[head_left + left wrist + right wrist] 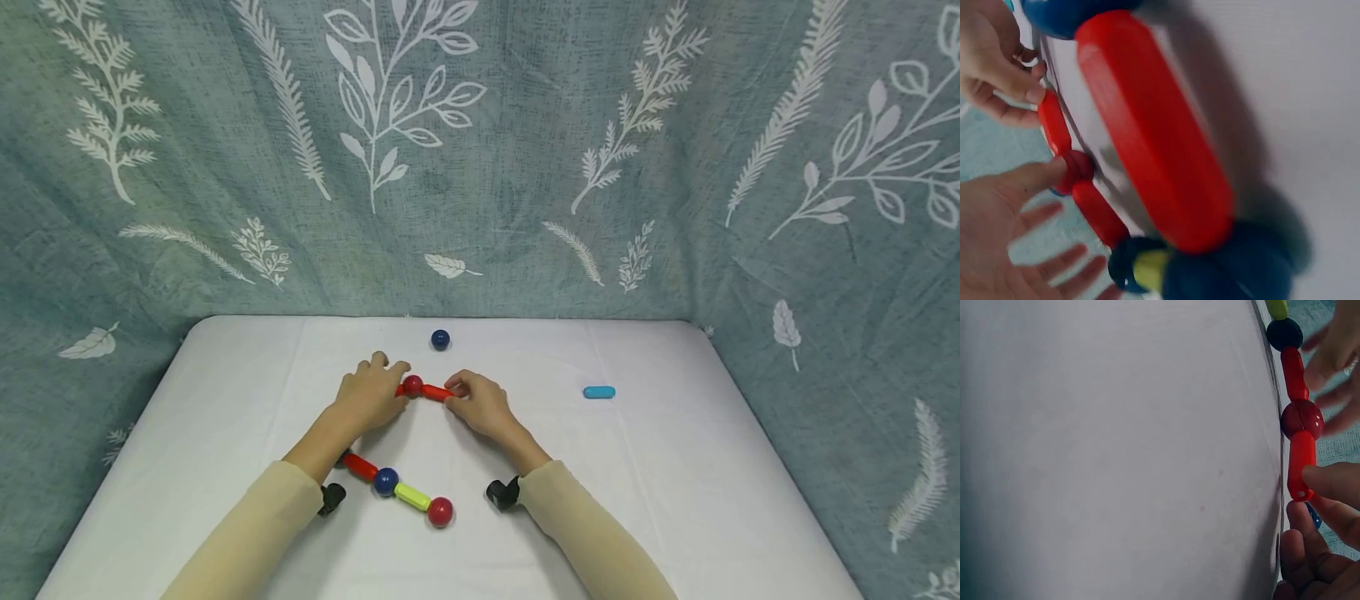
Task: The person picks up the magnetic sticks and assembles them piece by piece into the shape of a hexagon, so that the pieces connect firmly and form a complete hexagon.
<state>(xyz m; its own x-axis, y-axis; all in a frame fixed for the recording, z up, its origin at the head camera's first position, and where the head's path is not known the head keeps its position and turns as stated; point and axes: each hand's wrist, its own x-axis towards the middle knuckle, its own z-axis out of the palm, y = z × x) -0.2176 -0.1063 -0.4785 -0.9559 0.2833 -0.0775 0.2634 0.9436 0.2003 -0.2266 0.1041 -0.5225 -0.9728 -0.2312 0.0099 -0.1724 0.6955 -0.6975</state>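
My right hand (482, 404) pinches the free end of a red rod (1302, 464) between thumb and fingers. That rod joins a red ball (412, 385), which links to a second red rod (1099, 212) and then a dark blue ball (1284, 334). My left hand (371, 393) is beside the red ball with its fingers spread; its thumb is at the ball in the left wrist view. Nearer me, the chain shows a red rod (361, 467), a blue ball (386, 482), a yellow-green rod (412, 497) and a red end ball (440, 512). My left hand and forearm hide part of the chain.
A loose blue ball (440, 339) lies near the far edge of the white table (675, 483). Off to the right lies a light blue rod (599, 392). A patterned green curtain (517, 167) hangs behind the table.
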